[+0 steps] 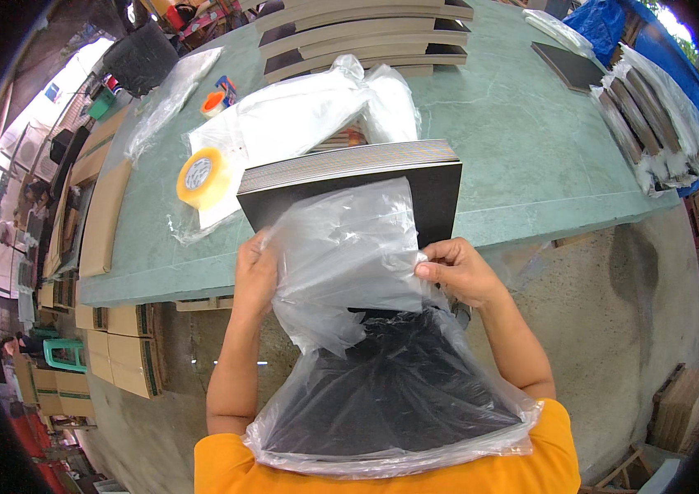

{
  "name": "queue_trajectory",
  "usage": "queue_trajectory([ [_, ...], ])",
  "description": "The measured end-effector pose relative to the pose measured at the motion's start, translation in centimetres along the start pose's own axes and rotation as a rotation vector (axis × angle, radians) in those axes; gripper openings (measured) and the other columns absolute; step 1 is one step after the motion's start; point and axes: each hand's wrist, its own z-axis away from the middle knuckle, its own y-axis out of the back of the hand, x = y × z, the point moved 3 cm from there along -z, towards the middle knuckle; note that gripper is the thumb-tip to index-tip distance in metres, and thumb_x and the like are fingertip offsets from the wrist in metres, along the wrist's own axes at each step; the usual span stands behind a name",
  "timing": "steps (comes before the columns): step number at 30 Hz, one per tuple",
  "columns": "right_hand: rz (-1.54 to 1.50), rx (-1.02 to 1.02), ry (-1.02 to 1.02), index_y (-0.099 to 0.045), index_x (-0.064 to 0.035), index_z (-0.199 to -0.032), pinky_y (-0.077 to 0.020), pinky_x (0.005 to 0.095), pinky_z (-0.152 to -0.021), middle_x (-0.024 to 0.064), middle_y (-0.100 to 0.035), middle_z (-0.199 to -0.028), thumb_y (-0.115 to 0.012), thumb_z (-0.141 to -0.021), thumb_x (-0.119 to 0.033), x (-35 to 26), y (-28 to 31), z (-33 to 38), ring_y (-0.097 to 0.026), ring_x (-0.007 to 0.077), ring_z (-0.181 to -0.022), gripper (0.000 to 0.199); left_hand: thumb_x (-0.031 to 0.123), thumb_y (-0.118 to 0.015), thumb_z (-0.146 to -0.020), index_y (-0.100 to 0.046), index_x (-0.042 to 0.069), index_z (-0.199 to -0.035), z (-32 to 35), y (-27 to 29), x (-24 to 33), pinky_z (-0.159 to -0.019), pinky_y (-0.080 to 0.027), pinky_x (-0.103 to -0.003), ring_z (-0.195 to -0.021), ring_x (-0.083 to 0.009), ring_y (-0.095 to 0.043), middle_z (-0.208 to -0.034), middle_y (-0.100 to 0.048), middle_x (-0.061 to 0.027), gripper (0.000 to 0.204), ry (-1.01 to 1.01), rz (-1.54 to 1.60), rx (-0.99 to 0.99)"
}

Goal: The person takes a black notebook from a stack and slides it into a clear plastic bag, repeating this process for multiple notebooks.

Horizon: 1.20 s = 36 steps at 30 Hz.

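A clear plastic bag [349,247] hangs between my hands, its loose end lying over the black front of a thick stack of boards [438,193] at the table's near edge. My left hand [256,272] is closed on the bag's left side, its fingertips partly hidden. On the right side, my right hand [460,270] pinches the bag's edge between thumb and fingers. Below my hands, a black panel [390,395] shows through the crumpled plastic and leans toward my orange shirt.
The green table [522,156] carries stacked grey boards [366,37] at the back, folded clear bags [283,115], a yellow tape roll [203,179] and an orange tape dispenser [216,103]. Plastic-wrapped panels [646,123] sit at the right edge. Cardboard boxes [123,354] stand at lower left.
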Motion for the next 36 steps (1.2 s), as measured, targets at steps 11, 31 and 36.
queue_trajectory([
  [11, -0.324, -0.074, 0.007, -0.050, 0.0016, -0.103, -0.0455, 0.0237, -0.071, 0.0052, -0.058, -0.092, -0.072, -0.067, -0.012, 0.5, -3.0, -1.4, -0.056, 0.0114, -0.082, 0.045, -0.002, -0.065, -0.066, -0.046, 0.005, -0.108, 3.7, -9.5, 3.5, -0.053, -0.037, -0.019, -0.059, -0.0060, -0.046, -0.067, -0.049, 0.0003, 0.046, -0.251, -0.353, -0.361],
  [31, -0.510, 0.263, 0.213, -0.058, -0.0002, -0.084, -0.0480, 0.0250, -0.062, 0.0053, -0.061, -0.078, -0.060, -0.077, -0.011, -1.0, 4.4, 2.5, -0.058, 0.0116, -0.068, 0.013, 0.001, -0.054, -0.072, -0.061, 0.000, -0.088, 2.2, -0.8, -2.7, -0.064, -0.043, -0.030, -0.073, -0.0176, -0.053, -0.077, -0.054, -0.0080, 0.018, -0.276, -0.745, -0.406],
  [36, -0.304, 0.300, 0.082, -0.059, 0.0017, -0.082, -0.0490, 0.0234, -0.054, 0.0079, -0.062, -0.074, -0.064, -0.075, -0.014, 0.2, 5.7, 3.6, -0.059, 0.0127, -0.062, 0.018, 0.005, -0.046, -0.081, -0.053, -0.001, -0.084, 2.9, 11.3, -0.2, -0.071, -0.041, -0.024, -0.077, -0.0116, -0.051, -0.081, -0.056, -0.0062, 0.010, -0.223, -0.377, 0.519],
])
